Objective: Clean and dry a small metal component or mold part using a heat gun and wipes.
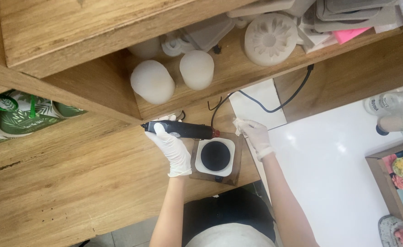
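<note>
Black cylindrical handheld heat tool (179, 130), matte plastic body with a red collar at its cord end, lies level above the wooden counter (73, 183), just left of a small hot plate. Head view: left hand (172, 145), in a white disposable glove, is wrapped around the tool's barrel. Right hand (255, 136), also white-gloved, pinches a small crumpled white tissue (239, 124) at the hot plate's upper right corner. White square hot plate with round black top (215, 156) sits on a brown wooden square base (236, 164). Thin black cord (274, 106) runs from the tool's red end up toward the shelf. On the wooden shelf (238, 68) stand two smooth white rounded cylindrical moulds (152, 81) and a pale flower-patterned round mould (270, 39). Glossy white tabletop (329, 169) lies to the right.
</note>
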